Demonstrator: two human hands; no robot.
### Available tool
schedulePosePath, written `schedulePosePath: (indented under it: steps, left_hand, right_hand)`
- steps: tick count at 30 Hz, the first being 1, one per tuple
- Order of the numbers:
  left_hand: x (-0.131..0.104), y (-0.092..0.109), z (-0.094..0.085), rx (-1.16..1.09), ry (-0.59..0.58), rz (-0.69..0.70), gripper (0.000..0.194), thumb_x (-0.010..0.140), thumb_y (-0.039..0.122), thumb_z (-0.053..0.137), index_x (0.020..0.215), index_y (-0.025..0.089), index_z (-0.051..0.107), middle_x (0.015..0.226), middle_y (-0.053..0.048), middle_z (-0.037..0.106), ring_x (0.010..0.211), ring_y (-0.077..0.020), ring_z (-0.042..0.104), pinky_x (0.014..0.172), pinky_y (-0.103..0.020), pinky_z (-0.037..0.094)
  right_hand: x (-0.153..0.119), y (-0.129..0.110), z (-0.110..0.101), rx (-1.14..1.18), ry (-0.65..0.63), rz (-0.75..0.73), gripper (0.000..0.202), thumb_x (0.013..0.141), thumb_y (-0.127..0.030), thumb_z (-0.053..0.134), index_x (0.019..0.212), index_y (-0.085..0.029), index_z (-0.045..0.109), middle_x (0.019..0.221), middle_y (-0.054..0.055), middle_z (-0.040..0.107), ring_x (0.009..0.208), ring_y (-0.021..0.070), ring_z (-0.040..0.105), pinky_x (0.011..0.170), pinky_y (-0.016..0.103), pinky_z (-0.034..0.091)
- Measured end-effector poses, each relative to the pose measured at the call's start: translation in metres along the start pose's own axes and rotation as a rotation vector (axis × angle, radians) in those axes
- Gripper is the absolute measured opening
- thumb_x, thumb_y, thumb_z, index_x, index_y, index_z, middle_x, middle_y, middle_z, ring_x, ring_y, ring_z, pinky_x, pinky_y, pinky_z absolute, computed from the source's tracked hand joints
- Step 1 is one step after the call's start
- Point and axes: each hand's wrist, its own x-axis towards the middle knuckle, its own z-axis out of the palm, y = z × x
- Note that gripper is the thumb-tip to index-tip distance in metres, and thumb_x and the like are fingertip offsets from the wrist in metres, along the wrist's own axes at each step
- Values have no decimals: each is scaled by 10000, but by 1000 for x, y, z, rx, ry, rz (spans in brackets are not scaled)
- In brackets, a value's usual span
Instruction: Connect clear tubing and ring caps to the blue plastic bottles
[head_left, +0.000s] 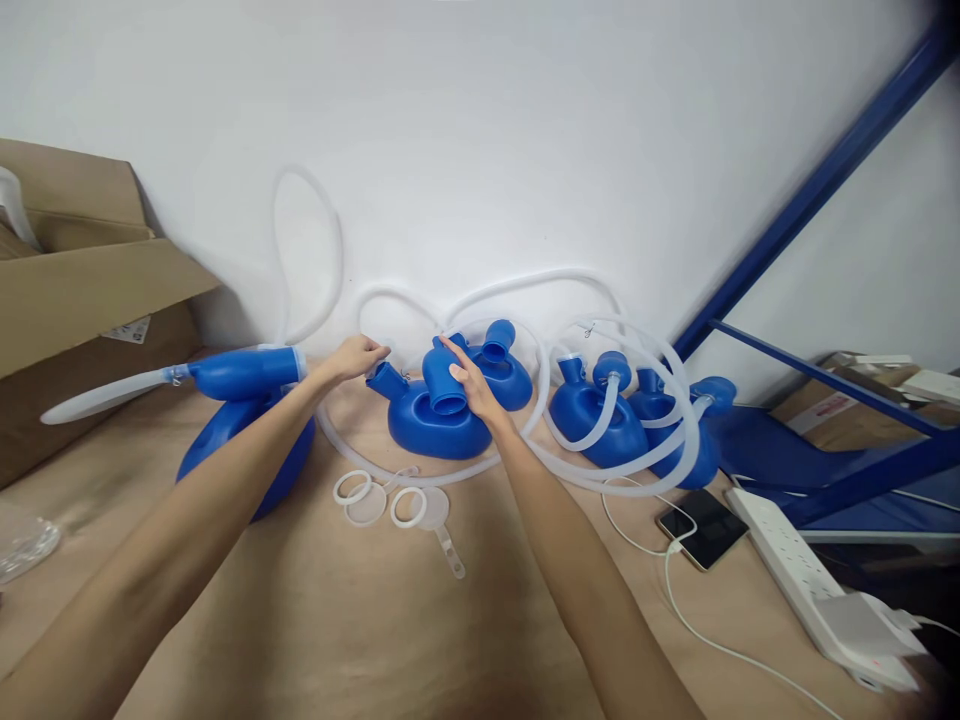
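Observation:
My right hand [478, 387] grips a blue plastic mouthpiece [444, 378] above a blue urinal bottle [435, 428]. The mouthpiece's wide opening faces me. My left hand [356, 357] is closed beside that bottle's neck [386, 378], fingertips together near the clear hose [397, 292] behind; I cannot make out what is between them. A second bottle [511, 380] with an upturned mouthpiece [499, 340] stands just behind. In front lie white rings [409, 507] and translucent strap caps [450, 550].
On the left, a blue bottle [281, 480] with a hose stands before a cardboard box [90, 300]. Two hosed bottles [592, 425] stand to the right. Beyond are a phone [705, 528], a power strip [787, 560] with cables and a blue metal rack [810, 190]. A white wall rises behind.

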Motion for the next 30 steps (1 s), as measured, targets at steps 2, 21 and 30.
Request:
schedulePosePath:
  steps: [2, 21, 30]
  left_hand:
    - [-3, 10, -2, 90, 61, 5, 476, 857, 448, 538, 454, 223, 422, 450, -28, 473, 515, -171, 470, 557, -297, 335]
    - [-55, 31, -2, 496, 432, -123, 536, 1097, 457, 294, 1100, 90, 684, 1114, -261, 718, 1067, -399, 681, 809, -425, 479]
    - [-98, 44, -12, 449, 185, 68, 296, 957, 463, 609, 823, 209, 680, 860, -110, 756, 851, -306, 698, 717, -354, 446]
  right_hand:
    - [0, 1, -1, 12, 4, 6, 743, 951, -683, 489, 1578, -285, 489, 1639, 2, 481, 1507, 314, 442, 1285, 451, 277]
    - [-2, 11, -2, 95, 44, 78, 687, 986, -623, 517, 1582, -282, 481, 1642, 16, 481, 1521, 277, 440, 1296, 444, 267]
    - [-2, 12, -2, 92, 46, 76, 670, 990, -634, 518, 1573, -304, 492, 1660, -7, 452, 1544, 260, 406, 1308, 429, 239]
